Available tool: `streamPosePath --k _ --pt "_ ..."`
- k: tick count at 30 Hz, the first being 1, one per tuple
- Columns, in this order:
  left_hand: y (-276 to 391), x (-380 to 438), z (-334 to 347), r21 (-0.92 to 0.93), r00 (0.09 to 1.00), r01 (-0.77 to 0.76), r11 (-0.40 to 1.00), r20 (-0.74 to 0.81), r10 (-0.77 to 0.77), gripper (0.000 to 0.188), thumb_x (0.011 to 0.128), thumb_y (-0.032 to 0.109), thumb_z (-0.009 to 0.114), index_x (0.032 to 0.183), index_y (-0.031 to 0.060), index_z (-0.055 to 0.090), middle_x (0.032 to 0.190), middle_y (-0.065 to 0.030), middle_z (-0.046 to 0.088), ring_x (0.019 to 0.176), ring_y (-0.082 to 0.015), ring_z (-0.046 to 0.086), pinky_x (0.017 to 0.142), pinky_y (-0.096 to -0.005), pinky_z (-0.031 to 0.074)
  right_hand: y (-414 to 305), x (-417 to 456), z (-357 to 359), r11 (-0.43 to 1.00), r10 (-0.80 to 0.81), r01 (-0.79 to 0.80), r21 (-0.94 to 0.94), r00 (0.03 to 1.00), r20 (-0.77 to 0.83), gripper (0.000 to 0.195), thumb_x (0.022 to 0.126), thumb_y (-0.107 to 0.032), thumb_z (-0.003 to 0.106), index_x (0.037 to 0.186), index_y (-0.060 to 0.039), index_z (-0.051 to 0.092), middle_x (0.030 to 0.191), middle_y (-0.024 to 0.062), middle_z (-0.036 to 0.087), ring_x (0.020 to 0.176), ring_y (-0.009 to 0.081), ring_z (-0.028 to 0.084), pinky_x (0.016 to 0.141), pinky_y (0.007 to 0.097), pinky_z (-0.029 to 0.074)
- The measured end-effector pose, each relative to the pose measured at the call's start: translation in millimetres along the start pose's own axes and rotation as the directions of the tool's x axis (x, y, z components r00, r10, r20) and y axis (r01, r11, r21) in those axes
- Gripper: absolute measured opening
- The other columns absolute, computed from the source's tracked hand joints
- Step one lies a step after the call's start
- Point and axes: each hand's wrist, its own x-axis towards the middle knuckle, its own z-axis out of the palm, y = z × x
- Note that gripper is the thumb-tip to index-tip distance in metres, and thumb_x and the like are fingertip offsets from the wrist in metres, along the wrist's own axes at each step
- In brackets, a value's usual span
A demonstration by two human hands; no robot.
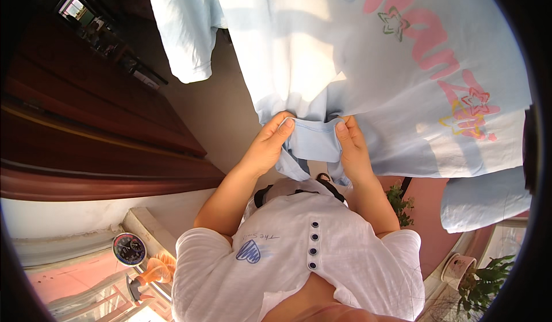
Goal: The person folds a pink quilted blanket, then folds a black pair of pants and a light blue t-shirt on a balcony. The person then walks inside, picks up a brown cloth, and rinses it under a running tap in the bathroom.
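Observation:
A light blue T-shirt [388,76] with pink lettering and star outlines hangs spread out in front of me, its sleeves at the left and the lower right. My left hand [274,139] pinches the hem at one side, thumb on top. At the other side of the same folded strip, my right hand [353,145] pinches it too. Between the two thumbs the fabric edge with its stitched seam is stretched, its inner side turned up. Fingers behind the cloth are partly hidden.
A dark wooden door [99,119] stands at the left. Lower left are a round dial gauge [129,249] and an orange spray bottle [151,274]. Potted plants stand at the right, one in a white pot [458,270]. Tiled floor [215,111] shows below.

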Motion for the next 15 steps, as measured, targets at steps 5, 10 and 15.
streamPosePath --k 5,10,15 --pt "-1 1 7 -0.017 0.994 -0.106 0.994 0.013 0.106 0.028 0.095 0.031 0.039 0.092 0.0049 0.05 0.073 0.007 0.043 0.068 -0.0009 0.036 0.062 -0.0155 0.032 -20 -6 9 0.985 0.113 -0.09 -0.148 0.982 0.151 0.02 0.088 -0.022 0.054 0.094 -0.0038 0.048 0.082 -0.0033 0.048 0.072 0.0029 0.04 0.066 0.0188 0.036" --pt "-4 -2 6 -0.069 0.997 -0.076 0.995 0.016 0.077 0.028 0.093 0.031 0.044 0.092 0.0043 0.051 0.073 0.0057 0.046 0.067 -0.0017 0.038 0.06 -0.0175 0.035 -18 -5 2 0.95 0.236 -0.181 -0.254 0.95 0.206 0.02 0.084 -0.019 0.06 0.09 -0.0044 0.049 0.078 -0.0033 0.049 0.07 0.0024 0.041 0.065 0.0181 0.036" --pt "6 -6 9 0.089 0.988 0.033 0.996 0.15 -0.046 0.029 0.085 0.03 0.058 0.091 0.0017 0.057 0.076 0.0024 0.054 0.069 -0.0036 0.046 0.059 -0.0193 0.038 -13 -11 6 0.988 0.141 -0.145 0.058 0.988 0.06 0.019 0.087 -0.023 0.057 0.087 -0.0062 0.048 0.079 -0.0033 0.048 0.073 0.0024 0.04 0.065 0.0179 0.036"
